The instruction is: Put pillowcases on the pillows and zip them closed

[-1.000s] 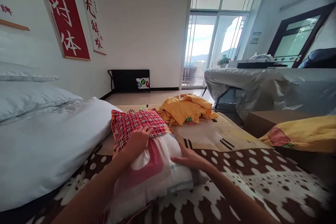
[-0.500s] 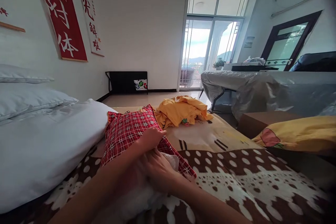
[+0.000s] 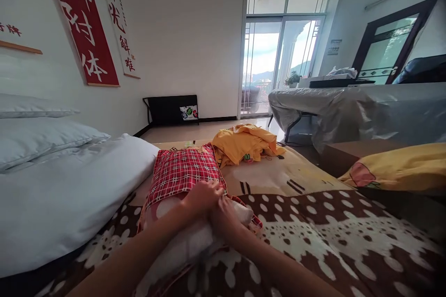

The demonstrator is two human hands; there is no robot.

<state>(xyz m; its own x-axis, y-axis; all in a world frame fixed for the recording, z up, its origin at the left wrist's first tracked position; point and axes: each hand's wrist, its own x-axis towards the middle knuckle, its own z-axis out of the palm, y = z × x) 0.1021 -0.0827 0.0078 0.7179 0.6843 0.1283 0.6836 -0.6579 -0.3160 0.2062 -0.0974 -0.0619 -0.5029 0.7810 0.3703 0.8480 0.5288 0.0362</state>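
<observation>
A red plaid pillowcase (image 3: 184,167) lies on the bed with a white and pink inner pillow (image 3: 188,246) partly inside it. The pillow's white corner (image 3: 242,211) sticks out at the right. My left hand (image 3: 204,195) is closed, fingers curled over the edge of the plaid cloth. Against its fingertips, my right hand (image 3: 225,218) is also closed, beside the pillow's corner and at the cloth edge. Its fingertips are partly hidden, and the forearms cover part of the pillow.
White pillows (image 3: 80,195) are heaped at the left. A crumpled yellow cloth (image 3: 245,144) lies beyond the pillowcase on the brown and cream blanket (image 3: 313,222). A yellow pillow (image 3: 411,167) rests near a cardboard box (image 3: 348,148) at the right. Behind stands a plastic-covered table (image 3: 390,111).
My left hand has moved down and my right hand slightly up and right, so they meet at the cloth edge. More of the inner pillow shows below the plaid cloth.
</observation>
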